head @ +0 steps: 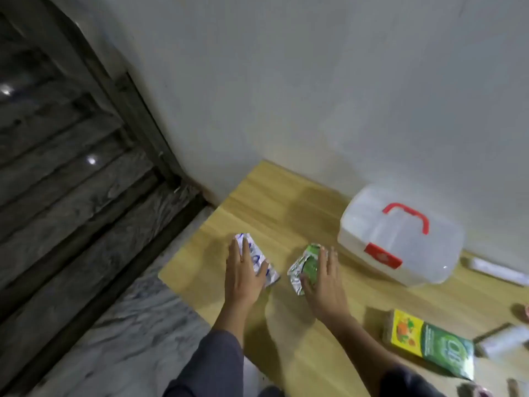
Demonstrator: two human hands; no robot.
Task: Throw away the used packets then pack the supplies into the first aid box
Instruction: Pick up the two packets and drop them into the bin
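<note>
My left hand [243, 273] lies flat on a white packet with blue print [267, 269] near the table's left edge, fingers spread. My right hand [322, 277] rests on a crumpled green and silver packet [303, 267], thumb against its near side. Neither packet is lifted off the wooden table [286, 207]. The translucent first aid box [400, 236] with a red handle and red latch stands shut at the right, close to the wall. A green and yellow carton [429, 342] lies at the near right.
White items [498, 272] lie right of the box, and a white tube-like item [503, 340] sits beyond the carton. A grey wall runs behind the table. Marble floor [137, 325] and a dark shutter lie to the left.
</note>
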